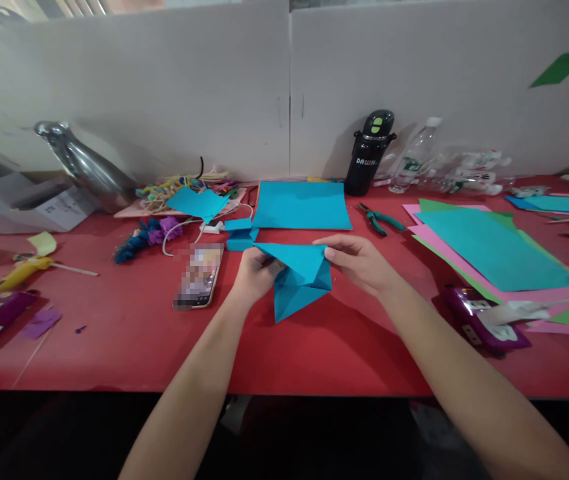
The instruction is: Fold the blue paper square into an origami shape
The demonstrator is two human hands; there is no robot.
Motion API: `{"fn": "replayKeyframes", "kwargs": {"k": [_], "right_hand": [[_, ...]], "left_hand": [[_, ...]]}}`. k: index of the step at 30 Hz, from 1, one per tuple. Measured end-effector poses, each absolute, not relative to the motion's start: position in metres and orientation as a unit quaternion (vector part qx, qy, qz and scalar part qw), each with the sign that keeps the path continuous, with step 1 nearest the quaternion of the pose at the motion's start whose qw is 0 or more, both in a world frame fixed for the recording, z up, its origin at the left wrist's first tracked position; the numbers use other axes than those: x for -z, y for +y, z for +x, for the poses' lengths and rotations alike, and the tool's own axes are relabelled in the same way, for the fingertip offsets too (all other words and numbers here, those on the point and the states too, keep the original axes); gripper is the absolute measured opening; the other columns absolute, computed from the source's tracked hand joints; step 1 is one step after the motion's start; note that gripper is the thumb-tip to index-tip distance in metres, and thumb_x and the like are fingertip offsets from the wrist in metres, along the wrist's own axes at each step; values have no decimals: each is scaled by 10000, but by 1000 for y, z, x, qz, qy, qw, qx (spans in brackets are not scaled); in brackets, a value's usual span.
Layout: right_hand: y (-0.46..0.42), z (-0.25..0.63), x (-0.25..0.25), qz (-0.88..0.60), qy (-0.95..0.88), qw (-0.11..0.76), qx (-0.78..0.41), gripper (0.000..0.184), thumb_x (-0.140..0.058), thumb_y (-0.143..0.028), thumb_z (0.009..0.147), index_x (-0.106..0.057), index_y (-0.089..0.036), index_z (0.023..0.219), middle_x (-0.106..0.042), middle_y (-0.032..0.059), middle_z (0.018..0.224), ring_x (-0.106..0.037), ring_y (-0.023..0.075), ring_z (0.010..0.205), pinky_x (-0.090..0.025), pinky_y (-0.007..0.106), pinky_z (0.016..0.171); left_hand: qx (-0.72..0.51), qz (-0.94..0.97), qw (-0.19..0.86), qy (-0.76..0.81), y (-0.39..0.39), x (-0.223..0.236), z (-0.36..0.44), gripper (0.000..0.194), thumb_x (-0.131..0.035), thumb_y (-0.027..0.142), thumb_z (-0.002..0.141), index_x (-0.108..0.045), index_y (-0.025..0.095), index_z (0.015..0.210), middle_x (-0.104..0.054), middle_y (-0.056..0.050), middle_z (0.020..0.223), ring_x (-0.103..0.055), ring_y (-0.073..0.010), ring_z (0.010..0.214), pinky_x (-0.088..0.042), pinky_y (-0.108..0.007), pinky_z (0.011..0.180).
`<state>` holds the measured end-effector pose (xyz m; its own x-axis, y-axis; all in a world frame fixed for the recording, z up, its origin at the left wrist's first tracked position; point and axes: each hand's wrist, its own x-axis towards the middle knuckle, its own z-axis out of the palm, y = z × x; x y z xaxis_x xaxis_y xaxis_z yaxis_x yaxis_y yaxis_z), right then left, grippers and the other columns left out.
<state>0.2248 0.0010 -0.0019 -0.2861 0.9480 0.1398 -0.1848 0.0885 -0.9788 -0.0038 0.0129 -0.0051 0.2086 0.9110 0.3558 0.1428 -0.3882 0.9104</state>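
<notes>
A folded piece of blue paper (298, 283), creased into pointed flaps, is held up between my two hands over the red table. My left hand (259, 272) is closed around its upper left corner, with the fingertips partly behind the paper. At the upper right corner, my right hand (354, 260) pinches the edge between thumb and fingers. Just beyond my left hand stands a small folded blue paper piece (241, 235). Behind the held paper lies a flat stack of blue sheets (301, 205). A phone (201, 277) rests left of my left hand.
Pliers (381, 220) lie beyond my right hand, near a black bottle (370, 153). Coloured sheets (494, 247) and a purple power strip (487, 323) are at the right. A steel jug (87, 167), another folded blue paper (198, 202) and a yellow glue gun (19, 275) are left.
</notes>
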Motion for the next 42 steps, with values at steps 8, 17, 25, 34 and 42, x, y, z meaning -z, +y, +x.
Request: {"fn": "replayKeyframes", "kwargs": {"k": [8,17,25,34,42], "right_hand": [[-22,225,-18,-371,-672,594,-239,160,-632,-302,923,-747,-240,832,-615,11,728,-549,149,682,-458,320,661],[-39,179,-5,-253,-634,413,-603,380,-634,-319,924,-515,-277,1282,-578,-51,679,-461,102,517,-361,261,486],[-36,173,-10,-120,-426,500,-744,335,-767,-284,754,-449,-262,856,-398,-74,743,-277,59,497,-216,241,437],[-35,170,-15,-131,-409,529,-732,434,-793,-391,734,-390,-265,831,-327,-83,704,-242,69,494,-178,260,463],[-35,169,-13,-161,-441,531,-705,398,-757,-410,783,-399,-282,900,-378,-80,717,-291,78,504,-242,264,484]], "left_hand": [[-527,651,280,469,7,6,-2,172,-640,244,790,-773,177,875,-715,-5,735,-606,-152,646,-454,-246,594],[-575,627,181,494,-7,4,5,197,-647,222,798,-764,193,954,-764,-15,849,-670,-167,752,-500,-245,686],[-602,603,238,467,-19,2,27,181,-637,179,790,-760,188,922,-776,-30,875,-701,-194,803,-541,-284,736],[-597,593,284,460,-19,6,37,221,-598,117,765,-763,189,893,-770,-22,844,-703,-193,796,-551,-291,741],[-587,599,291,461,-19,8,36,191,-596,132,757,-754,200,841,-764,-22,826,-703,-199,797,-554,-298,744]]}}
